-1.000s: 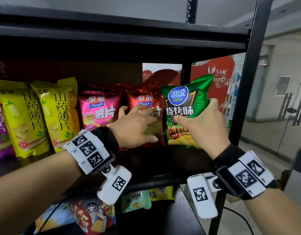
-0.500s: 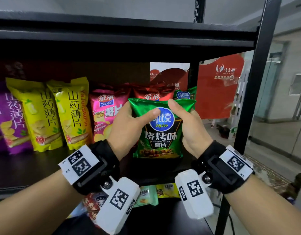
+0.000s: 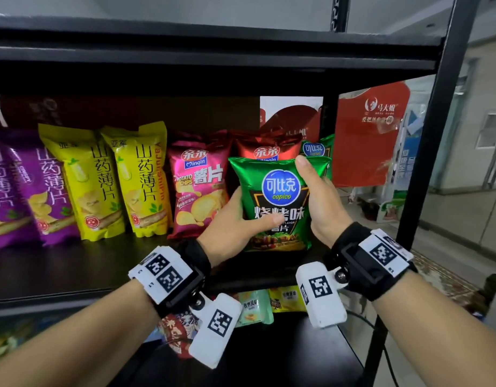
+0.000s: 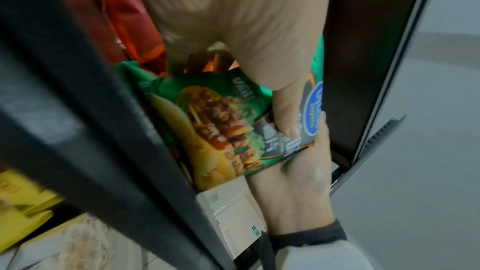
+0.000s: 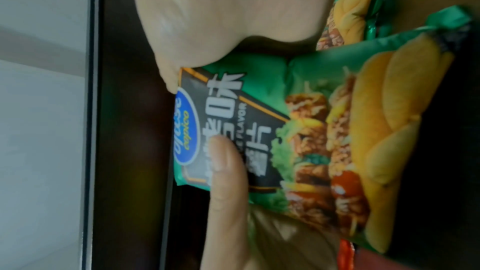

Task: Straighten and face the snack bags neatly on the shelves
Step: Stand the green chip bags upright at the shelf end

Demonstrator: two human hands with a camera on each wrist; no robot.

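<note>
A green Copico chip bag (image 3: 280, 202) stands upright and faces me near the right end of the middle shelf (image 3: 73, 269). My left hand (image 3: 238, 219) grips its left edge, thumb across the front. My right hand (image 3: 319, 196) grips its right edge, thumb up at the top seam. In the left wrist view my left thumb (image 4: 285, 118) presses the green bag (image 4: 215, 122). The right wrist view shows the same bag (image 5: 311, 130) between both hands. Behind it stand a red bag (image 3: 269, 149) and a second green bag (image 3: 315, 148), both partly hidden.
To the left stand a pink chip bag (image 3: 198, 182), two yellow bags (image 3: 140, 177) and purple bags (image 3: 26, 188), all facing front. The black shelf post (image 3: 425, 163) rises close on the right. More snack bags (image 3: 252, 305) lie on the shelf below.
The green bag came from the shelf's right end, tilted, to upright in front of the red bag. My left hand left the red bag and took the green one; its thumb slid down.
</note>
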